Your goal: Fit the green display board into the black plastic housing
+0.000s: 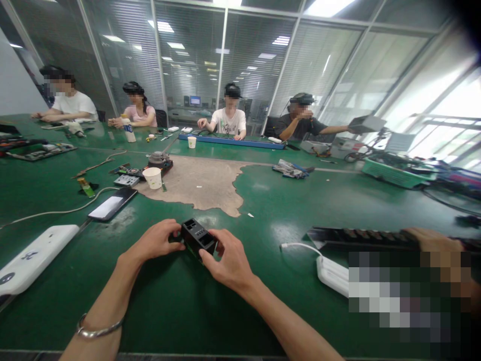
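- The black box is on the near side of the big brown patch, a bit apart from it, with holes in its top
- The left hand holds the left end of the black box, with finger and thumb close together, nearer than the brown patch
- The right hand holds the other end of the black box, thumb on the near side and fingers bent round the far side
- I cannot tell if the black box touches the green table below it
- A shiny bracelet is on the left wrist, far nearer than the brown patch
- A paper cup stands at the left edge of the brown patch, near a round metal part
- A phone lies to the left of the brown patch, its screen bright
- Gray gloves lie to the right of the brown patch, and a green basket sits farther right
- Another person's hand is on a long black bar, nearer and to the right of the brown patch
- Four people sit past the brown patch, behind a long blue bar and other things
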Available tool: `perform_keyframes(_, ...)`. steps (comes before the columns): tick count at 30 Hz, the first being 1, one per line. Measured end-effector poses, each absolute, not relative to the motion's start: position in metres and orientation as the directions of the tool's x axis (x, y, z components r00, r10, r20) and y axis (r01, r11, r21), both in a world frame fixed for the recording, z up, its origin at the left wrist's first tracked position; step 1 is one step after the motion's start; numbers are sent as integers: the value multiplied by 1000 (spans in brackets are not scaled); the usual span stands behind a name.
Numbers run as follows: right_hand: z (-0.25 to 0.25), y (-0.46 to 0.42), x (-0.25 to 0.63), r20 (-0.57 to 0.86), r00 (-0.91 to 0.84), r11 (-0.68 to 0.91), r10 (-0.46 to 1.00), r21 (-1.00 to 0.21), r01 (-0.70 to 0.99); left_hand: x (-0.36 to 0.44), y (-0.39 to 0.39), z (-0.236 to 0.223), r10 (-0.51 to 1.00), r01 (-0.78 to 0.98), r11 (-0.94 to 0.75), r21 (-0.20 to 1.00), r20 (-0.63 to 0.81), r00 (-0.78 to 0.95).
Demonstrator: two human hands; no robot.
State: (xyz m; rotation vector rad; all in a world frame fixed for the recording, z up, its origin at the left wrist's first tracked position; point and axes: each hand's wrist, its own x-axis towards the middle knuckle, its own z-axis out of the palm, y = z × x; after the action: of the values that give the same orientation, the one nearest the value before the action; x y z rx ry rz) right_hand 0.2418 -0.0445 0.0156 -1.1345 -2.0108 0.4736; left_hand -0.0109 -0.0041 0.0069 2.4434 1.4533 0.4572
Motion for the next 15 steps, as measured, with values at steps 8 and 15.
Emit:
perform_keyframes(8,18,-48,240,430,-354,554,831,-571,606,-13,-4,7,884,799,-457,392,95,458)
perform_keyframes(15,11,-54,236,354,-401,534,845,-514,671,-15,-2,6,853,762,-508,401,111,510)
